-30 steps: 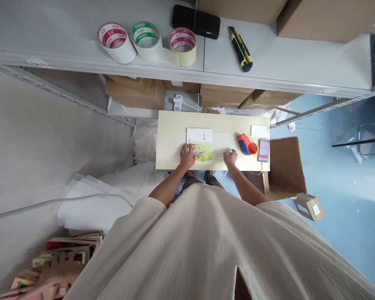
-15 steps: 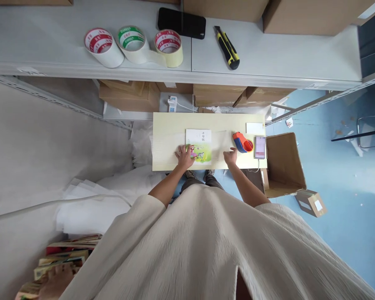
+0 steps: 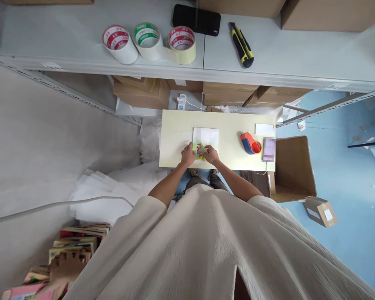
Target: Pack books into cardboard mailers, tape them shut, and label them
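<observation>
A thin picture book (image 3: 205,137) with a white and green cover lies on the pale yellow table (image 3: 175,137). My left hand (image 3: 188,154) rests on the book's near left corner, fingers bent over it. My right hand (image 3: 211,154) sits on the near right part of the cover, fingers curled down on it. A see-through wrapping sheet appears to lie under and around the book; I cannot make out its edges. Both hands are close together at the table's near edge.
An orange and blue tape dispenser (image 3: 250,143), a phone (image 3: 268,150) and a white card (image 3: 264,129) lie at the table's right. An open carton (image 3: 295,166) stands beside it. The shelf above holds three tape rolls (image 3: 150,39), a yellow utility knife (image 3: 241,45) and a black case (image 3: 196,20). Books (image 3: 71,246) are stacked at lower left.
My right hand moved left from the bare table near the dispenser onto the book, next to my left hand. The left hand stayed on the book's corner.
</observation>
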{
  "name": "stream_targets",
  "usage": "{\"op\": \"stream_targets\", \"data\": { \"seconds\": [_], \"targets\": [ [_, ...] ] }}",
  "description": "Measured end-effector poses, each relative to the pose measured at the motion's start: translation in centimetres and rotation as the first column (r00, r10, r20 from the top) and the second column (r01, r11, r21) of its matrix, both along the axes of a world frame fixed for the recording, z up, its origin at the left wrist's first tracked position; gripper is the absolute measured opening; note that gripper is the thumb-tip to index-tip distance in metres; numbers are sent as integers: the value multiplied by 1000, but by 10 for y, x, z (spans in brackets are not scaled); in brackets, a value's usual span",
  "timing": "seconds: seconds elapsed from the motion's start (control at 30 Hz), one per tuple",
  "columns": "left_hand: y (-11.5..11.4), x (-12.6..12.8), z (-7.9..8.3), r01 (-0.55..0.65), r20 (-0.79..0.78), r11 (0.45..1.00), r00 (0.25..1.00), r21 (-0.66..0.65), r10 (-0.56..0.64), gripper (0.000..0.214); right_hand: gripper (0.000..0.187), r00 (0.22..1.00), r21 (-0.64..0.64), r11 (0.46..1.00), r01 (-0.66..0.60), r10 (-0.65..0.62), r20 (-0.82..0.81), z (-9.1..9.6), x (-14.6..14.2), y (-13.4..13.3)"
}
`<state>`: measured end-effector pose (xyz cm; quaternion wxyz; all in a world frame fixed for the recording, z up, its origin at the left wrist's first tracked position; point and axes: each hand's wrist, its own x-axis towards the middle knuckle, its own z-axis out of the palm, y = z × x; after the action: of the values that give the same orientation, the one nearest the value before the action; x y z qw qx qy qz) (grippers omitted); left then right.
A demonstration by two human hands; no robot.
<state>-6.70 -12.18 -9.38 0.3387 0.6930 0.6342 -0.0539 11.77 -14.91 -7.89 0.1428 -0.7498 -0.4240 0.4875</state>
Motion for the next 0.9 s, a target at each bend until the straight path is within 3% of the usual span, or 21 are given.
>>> {"op": "stream_targets", "data": {
  "seconds": [0.13, 0.27, 0.33, 0.4, 0.47, 0.53, 0.7, 0.9],
  "targets": [
    [1, 8, 6, 126, 102, 986, 985, 111, -138, 83, 41, 996, 43, 998, -43, 46, -79, -8, -7, 3],
    [0, 18, 8, 303, 100, 952, 947, 40, -305, 78, 32, 966, 69, 995, -71, 85, -243, -10, 1, -4],
    [-1, 20, 8, 349, 72, 937, 934, 23, -350, 76, 30, 970, 56, 998, 4, 10, -241, -11, 14, -9],
    [-3, 21, 8, 371, 60, 928, 926, 45, -373, 73, 33, 982, 44, 987, 157, -152, -110, -11, 30, -12],
    [-4, 23, 8, 363, 49, 930, 929, 61, -366, 67, 37, 948, 29, 949, 313, -314, 49, -12, 46, -13],
    [-4, 27, 9, 335, 29, 940, 941, 56, -337, 60, 36, 904, -30, 905, 424, -421, 80, -13, 57, -11],
    [2, 38, 10, 258, 48, 966, 965, -21, -257, 58, 13, 858, -185, 852, 490, -508, -68, -16, 58, -3],
    [8, 37, 12, 132, 203, 981, 974, -140, -102, 63, 28, 770, -231, 788, 570, -611, -184, -6, 50, 3]
  ]
}}
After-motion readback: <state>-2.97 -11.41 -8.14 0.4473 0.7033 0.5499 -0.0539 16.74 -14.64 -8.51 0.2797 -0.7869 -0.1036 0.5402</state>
